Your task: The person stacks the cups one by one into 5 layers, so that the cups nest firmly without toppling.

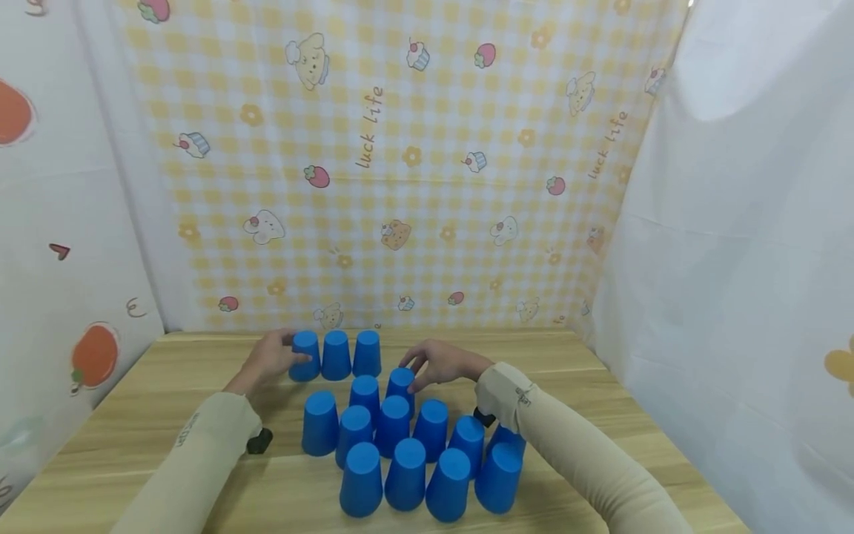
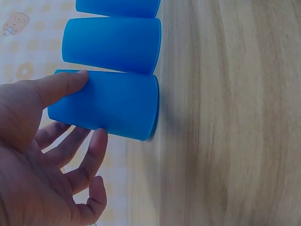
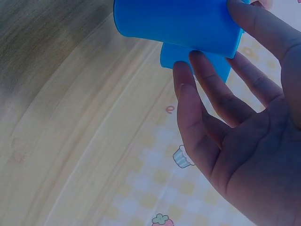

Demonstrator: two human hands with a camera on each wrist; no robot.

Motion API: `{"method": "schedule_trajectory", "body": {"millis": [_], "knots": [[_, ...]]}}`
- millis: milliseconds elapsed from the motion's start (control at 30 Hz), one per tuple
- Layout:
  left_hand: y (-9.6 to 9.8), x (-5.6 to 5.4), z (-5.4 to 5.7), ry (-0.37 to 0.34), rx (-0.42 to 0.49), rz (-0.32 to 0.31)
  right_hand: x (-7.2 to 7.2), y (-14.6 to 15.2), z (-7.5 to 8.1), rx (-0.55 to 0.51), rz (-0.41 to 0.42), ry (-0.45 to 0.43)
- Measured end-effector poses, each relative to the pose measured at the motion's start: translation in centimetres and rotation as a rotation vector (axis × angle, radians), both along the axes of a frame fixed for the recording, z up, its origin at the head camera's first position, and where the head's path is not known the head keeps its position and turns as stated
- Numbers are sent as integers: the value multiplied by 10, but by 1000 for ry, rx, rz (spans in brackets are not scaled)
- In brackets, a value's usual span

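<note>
Upside-down blue plastic cups stand on the wooden table. At the back left, my left hand holds the leftmost cup of a row of three. In the left wrist view its thumb lies on one side of that cup, with fingertips against the opposite side. My right hand grips another cup at the back of the middle group, between thumb and fingers. From the right wrist, this cup partly covers a second cup behind it.
Several more blue cups stand close together in the middle, with a front row near me. My right sleeve partly hides a cup. A yellow checked cloth hangs behind the wooden table, with white cloths at both sides.
</note>
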State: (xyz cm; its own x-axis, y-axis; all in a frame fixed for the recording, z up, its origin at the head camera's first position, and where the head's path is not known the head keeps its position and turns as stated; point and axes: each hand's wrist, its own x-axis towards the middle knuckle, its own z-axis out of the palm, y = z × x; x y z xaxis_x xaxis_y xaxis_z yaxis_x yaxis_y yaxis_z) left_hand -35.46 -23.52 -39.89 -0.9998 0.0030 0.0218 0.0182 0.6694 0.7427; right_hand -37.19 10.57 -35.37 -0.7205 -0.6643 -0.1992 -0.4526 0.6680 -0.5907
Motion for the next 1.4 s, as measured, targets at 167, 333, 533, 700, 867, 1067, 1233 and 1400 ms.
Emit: {"method": "schedule_trajectory", "body": {"millis": [167, 333, 533, 700, 867, 1067, 1233, 1400], "knots": [[-2, -1, -1, 20, -5, -19, -1, 2, 0, -7, 7, 16], [-3, 0, -3, 34, 8, -36, -1, 4, -2, -2, 1, 38], [-6, 6, -4, 19, -6, -1, 0, 5, 0, -8, -7, 26], [-11, 15, 1, 1, -52, 57, 0, 10, 2, -36, -14, 37], [-15, 27, 7, 49, -92, 66, -1, 15, 3, -42, -21, 53], [-9, 40, 11, 82, -103, 10, -2, 22, 6, -66, -52, 63], [-2, 53, 11, 112, -71, -120, -3, 26, 5, -82, -84, 62], [5, 65, 6, 105, -83, -293, -5, 32, 5, -87, -97, 85]]}}
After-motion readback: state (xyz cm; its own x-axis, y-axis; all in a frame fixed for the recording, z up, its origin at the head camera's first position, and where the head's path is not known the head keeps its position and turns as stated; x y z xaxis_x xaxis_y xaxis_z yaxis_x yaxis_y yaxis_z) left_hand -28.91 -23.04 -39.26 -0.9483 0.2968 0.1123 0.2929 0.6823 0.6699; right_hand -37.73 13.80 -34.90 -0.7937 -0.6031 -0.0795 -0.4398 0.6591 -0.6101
